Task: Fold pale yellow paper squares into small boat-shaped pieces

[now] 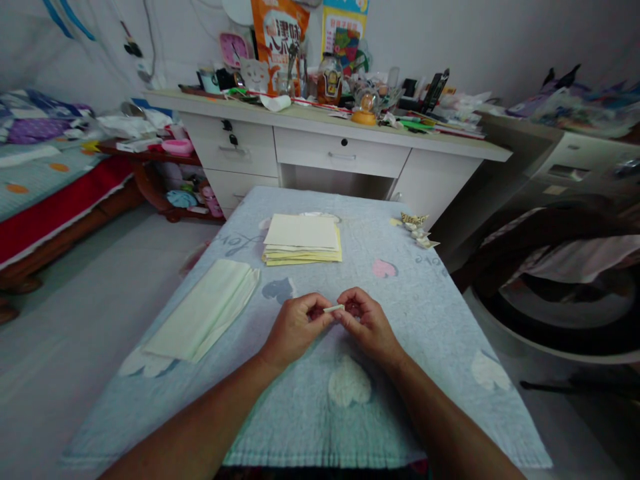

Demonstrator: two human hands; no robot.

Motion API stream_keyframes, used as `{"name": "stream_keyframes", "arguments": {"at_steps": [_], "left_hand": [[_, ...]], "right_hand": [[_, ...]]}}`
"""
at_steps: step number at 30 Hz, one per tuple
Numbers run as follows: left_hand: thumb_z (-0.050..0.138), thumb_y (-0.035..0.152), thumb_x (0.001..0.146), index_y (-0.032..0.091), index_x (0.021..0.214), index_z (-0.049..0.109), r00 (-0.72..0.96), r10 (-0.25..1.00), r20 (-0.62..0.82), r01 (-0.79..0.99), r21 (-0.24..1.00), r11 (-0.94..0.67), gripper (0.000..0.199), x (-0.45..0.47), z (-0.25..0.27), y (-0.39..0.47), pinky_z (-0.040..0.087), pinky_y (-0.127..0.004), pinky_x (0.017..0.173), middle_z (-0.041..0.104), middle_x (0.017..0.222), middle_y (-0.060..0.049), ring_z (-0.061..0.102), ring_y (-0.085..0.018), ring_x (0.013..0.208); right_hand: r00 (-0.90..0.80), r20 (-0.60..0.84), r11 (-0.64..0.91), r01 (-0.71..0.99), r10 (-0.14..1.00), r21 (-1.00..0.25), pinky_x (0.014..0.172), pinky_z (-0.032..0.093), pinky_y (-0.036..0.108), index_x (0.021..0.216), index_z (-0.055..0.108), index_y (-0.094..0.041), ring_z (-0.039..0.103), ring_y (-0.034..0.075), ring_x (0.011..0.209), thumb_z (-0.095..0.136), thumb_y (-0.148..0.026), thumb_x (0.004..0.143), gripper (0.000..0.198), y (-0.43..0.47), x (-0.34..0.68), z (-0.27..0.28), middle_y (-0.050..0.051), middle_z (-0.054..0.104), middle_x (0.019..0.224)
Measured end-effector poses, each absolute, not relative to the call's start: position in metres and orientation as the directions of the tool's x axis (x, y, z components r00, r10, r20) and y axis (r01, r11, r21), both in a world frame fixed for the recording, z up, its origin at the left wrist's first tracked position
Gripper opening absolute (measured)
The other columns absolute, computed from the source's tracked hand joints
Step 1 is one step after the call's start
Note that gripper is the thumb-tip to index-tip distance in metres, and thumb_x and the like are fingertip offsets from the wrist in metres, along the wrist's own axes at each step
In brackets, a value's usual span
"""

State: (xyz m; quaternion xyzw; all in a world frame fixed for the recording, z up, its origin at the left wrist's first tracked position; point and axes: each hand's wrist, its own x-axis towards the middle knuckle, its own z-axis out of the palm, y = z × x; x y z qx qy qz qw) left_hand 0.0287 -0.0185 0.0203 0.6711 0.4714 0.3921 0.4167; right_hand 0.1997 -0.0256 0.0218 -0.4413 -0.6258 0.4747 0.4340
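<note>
A: Hands, quick?
B: Both in. Left hand [297, 323] has thumb and fingers closed on the left end of a small folded paper strip [333, 308]; right hand [367, 323] pinches the right end.
A: So neither's let go?
B: Nope, both grasping the strip. Fingers cover part of it.
A: Where's the strip?
B: Between the hands, around mid-table, over the blue tablecloth [430, 400]. Touching the cloth? Can't tell.
A: Other paper?
B: Stack of sheets [303, 233] beyond the hands, slightly left, cream on top, yellow below. Pale green folded bundle [200, 310] nearer, on the left, slanted, layers loose along its right side. Small folded pieces [419, 230] bunched at the far right corner, one patterned, the rest pale.
A: Background?
B: Far side, white desk [310, 147], cluttered top: orange bag [280, 40], lidded jar [330, 80], pink clock [233, 50]. Washing machine [565, 173] right, fabric in its opening. Bed [50, 193] left.
</note>
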Motion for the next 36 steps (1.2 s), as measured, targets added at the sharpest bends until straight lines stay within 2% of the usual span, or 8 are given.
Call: {"name": "stream_keyframes", "arguments": {"at_steps": [5,11,20,30,36], "left_hand": [[0.067,0.043,0.077,0.014,0.074,0.064,0.273,0.961,0.036,0.213,0.972,-0.097,0.029,0.029,0.013,-0.016,0.036,-0.019,0.052,0.055,0.059,0.003,0.048,-0.009,0.055],[0.068,0.041,0.076,0.013,0.073,0.060,0.309,0.950,-0.037,0.137,0.991,-0.006,0.029,0.031,0.014,-0.015,0.039,-0.020,0.054,0.058,0.063,0.002,0.051,-0.009,0.056],[0.070,0.039,0.074,0.013,0.075,0.060,0.352,0.934,-0.062,0.070,0.997,0.039,0.028,0.031,0.008,-0.013,0.044,-0.022,0.058,0.061,0.066,0.000,0.057,-0.011,0.061],[0.068,0.038,0.075,0.014,0.078,0.060,0.397,0.915,-0.067,0.125,0.992,0.019,0.025,0.030,0.006,-0.011,0.043,-0.022,0.059,0.058,0.068,0.001,0.055,-0.011,0.064],[0.066,0.033,0.076,0.015,0.092,0.057,0.380,0.923,-0.064,-0.016,0.997,0.076,0.025,0.030,0.012,-0.010,0.045,-0.022,0.065,0.058,0.076,0.000,0.057,-0.011,0.071]], "right_hand": [[-0.244,0.126,0.167,0.156,0.961,-0.974,0.056,0.034,0.022,0.076,0.055,-0.019,0.042,0.010,0.059,0.061,-0.039,0.084,0.022,-0.026,0.200,0.027,-0.004,0.047,0.064],[-0.272,0.130,0.173,0.139,0.953,-0.975,0.058,0.034,0.023,0.072,0.055,-0.018,0.043,0.011,0.060,0.060,-0.042,0.084,0.028,-0.025,0.200,0.028,-0.003,0.048,0.063],[-0.296,0.077,0.103,0.073,0.952,-0.992,0.059,0.036,0.022,0.075,0.054,-0.018,0.046,0.010,0.061,0.061,-0.042,0.085,0.026,-0.023,0.203,0.020,-0.003,0.052,0.066],[-0.268,0.078,0.121,0.149,0.960,-0.982,0.055,0.035,0.021,0.072,0.055,-0.018,0.043,0.009,0.057,0.060,-0.041,0.085,0.027,-0.020,0.204,0.017,-0.004,0.049,0.061],[-0.298,0.008,0.048,0.127,0.954,-0.991,0.052,0.034,0.021,0.072,0.055,-0.018,0.041,0.008,0.053,0.059,-0.046,0.083,0.031,-0.018,0.204,0.018,-0.005,0.048,0.059]]}}
